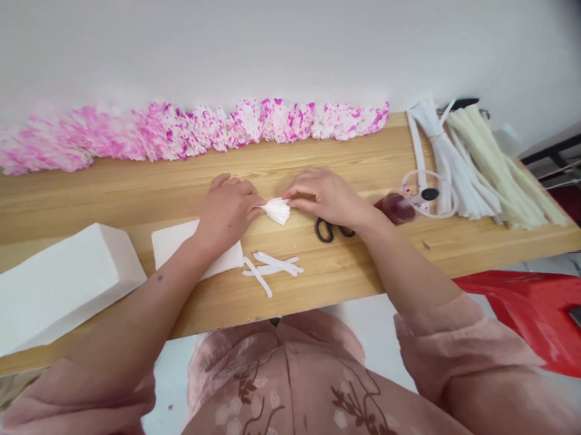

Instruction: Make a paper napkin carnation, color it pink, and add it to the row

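Between my hands is a small white pleated tissue fan, spread wide on its right side and gathered narrow at its left. My left hand pinches the gathered end between thumb and fingers. The fingertips of my right hand are closed on the fan's upper right edge. Under my left forearm lies a flat stack of white tissue. Several short white strips are scattered on the wooden table just below the fan. Black-handled scissors lie partly hidden beneath my right wrist.
A tall block of white tissue stands at the left. Pink-and-white ruffled paper flowers line the wall. On the right are a bottle of dark red liquid, bundled white strips and cream strips. A red stool stands below.
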Motion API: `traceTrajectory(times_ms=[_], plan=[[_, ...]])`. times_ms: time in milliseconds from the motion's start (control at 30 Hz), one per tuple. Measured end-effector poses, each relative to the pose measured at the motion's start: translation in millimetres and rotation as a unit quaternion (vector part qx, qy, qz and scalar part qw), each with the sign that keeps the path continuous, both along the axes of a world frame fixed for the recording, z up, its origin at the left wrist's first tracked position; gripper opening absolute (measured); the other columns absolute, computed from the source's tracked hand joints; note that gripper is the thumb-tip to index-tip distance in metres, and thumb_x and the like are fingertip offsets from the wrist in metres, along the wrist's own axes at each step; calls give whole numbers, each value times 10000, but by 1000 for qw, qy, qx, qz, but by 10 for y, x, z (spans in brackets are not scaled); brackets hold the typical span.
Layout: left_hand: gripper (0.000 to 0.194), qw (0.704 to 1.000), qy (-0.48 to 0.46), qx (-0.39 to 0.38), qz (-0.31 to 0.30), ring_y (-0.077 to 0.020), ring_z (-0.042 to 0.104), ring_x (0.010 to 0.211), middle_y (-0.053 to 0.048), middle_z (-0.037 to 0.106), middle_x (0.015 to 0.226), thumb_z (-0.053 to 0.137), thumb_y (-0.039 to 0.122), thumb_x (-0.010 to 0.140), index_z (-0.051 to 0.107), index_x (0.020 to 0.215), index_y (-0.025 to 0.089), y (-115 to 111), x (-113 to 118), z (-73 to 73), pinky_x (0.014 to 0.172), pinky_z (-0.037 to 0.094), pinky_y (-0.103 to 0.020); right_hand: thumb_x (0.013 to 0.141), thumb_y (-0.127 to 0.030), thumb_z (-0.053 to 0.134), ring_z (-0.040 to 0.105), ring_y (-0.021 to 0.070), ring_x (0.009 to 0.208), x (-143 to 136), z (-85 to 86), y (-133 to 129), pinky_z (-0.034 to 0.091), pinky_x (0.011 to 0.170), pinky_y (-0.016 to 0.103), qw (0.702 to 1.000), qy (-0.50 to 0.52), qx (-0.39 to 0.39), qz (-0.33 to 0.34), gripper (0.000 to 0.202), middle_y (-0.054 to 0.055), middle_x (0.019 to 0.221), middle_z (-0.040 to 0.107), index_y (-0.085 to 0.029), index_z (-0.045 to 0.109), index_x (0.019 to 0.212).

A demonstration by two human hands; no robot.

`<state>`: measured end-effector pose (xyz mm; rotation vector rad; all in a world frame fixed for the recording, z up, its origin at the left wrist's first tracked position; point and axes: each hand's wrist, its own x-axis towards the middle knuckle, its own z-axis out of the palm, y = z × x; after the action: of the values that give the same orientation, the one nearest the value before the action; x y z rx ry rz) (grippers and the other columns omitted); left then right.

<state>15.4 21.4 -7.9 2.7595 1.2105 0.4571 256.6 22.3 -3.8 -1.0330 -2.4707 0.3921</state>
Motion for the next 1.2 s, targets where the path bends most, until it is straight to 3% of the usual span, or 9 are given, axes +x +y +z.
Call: traceTrajectory(times_ms=[400,667,800,1200], plan=[[230,1000,4,-12,-1,-238,610,896,-62,712,916,551,294,930,762,872,224,-5,8,20,1003,346,-495,900,-218,559,609,224,846,-92,-19,-37,380,825,361,997,-52,34,-50,138,54,868,730,-196,693,880],[229,1000,4,2,-3,-238,603,895,-65,710,911,548,293,931,757,884,212,-8,6,-9,969,365,-475,913,-296,580,591,206,839,-32,33,-46,378,810,351,998,2,37,-42,157,43,868,713,-207,704,875],[224,1000,5,3,-4,-242,605,901,-67,708,910,551,294,930,755,893,208,-4,-2,-23,980,364,-480,920,-285,578,587,194,822,-45,56,-60,355,815,352,999,-40,37,-8,180,32,829,699,-217,722,836],[257,1000,9,2,-9,-238,604,880,-66,709,889,525,303,940,752,865,210,-12,8,-2,997,353,-491,930,-245,523,528,195,797,-116,46,-100,327,832,352,984,-133,112,-27,213,55,804,672,-182,678,799]])
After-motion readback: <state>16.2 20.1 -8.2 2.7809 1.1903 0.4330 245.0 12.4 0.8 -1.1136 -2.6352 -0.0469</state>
